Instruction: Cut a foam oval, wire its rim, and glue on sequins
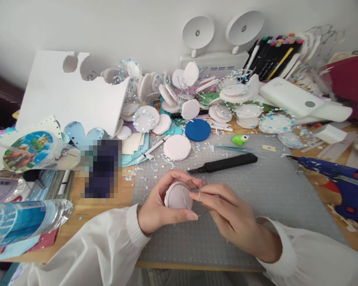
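My left hand [158, 210] curls around the edge of a white foam disc [174, 197], its thumb below and fingers above. Across the disc's face runs a thin loop of wire [200, 190], which extends past its right side. The fingertips of my right hand [231, 214] pinch this wire beside the disc. Just above both hands, a black utility knife [231, 162] lies on the grey cutting mat [274, 190]. Another white foam disc [177, 147] lies flat on the mat, with a round blue disc [197, 130] behind it.
Several foam discs and beaded wire loops [277, 121] crowd the back. At right lies a blue glue gun [343, 178]; a green punch [240, 139] sits on the mat. Leftward are a cut foam sheet [74, 95], a lidded cup [30, 151] and a water bottle [26, 222].
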Demonstrator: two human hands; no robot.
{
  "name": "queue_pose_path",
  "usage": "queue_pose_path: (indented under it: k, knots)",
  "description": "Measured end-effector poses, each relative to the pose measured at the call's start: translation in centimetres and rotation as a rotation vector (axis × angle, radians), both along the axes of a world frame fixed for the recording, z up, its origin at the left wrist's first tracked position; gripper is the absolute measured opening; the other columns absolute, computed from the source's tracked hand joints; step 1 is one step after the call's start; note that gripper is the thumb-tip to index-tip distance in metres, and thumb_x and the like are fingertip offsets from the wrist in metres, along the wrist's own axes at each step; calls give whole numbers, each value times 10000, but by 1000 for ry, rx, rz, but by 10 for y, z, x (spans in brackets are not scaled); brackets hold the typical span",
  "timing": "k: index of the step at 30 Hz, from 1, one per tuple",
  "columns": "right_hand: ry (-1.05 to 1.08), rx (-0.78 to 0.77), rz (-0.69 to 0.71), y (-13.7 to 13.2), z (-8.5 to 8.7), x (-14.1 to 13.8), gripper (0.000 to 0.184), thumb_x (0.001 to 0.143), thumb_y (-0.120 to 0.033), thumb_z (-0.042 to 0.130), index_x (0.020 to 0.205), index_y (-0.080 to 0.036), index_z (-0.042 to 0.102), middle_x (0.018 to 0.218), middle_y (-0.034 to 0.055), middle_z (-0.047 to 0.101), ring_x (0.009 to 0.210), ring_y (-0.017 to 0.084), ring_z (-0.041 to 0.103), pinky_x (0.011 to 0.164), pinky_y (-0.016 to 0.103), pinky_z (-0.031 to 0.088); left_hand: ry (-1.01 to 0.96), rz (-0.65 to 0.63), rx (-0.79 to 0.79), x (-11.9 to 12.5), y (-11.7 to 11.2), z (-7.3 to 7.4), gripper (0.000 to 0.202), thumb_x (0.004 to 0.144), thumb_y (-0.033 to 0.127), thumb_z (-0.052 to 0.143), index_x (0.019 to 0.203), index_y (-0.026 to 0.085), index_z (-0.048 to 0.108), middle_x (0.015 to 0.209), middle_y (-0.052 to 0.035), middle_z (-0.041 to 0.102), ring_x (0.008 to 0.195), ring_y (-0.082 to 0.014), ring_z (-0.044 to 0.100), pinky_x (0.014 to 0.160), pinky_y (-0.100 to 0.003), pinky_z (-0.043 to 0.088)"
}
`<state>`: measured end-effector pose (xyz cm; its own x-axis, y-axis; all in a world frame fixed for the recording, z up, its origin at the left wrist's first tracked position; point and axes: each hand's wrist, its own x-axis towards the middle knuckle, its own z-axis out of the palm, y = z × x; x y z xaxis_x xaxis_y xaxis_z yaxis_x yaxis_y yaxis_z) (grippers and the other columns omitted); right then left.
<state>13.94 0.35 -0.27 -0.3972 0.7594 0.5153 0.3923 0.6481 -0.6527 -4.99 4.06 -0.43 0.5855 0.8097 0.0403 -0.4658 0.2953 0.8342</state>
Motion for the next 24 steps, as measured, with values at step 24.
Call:
queue_pose_path:
  k: [24]
  knots:
    - [75, -132, -40, 4, 13, -8, 78, 829, -125, 598, 790, -191, 580, 723, 1, 621, 739, 154, 539, 727, 334, 415, 399, 206, 624, -6, 0, -7, 886, 525, 286, 894, 1305, 271, 474, 1369, -125, 485, 1326, -323, 394, 1099, -464, 325]
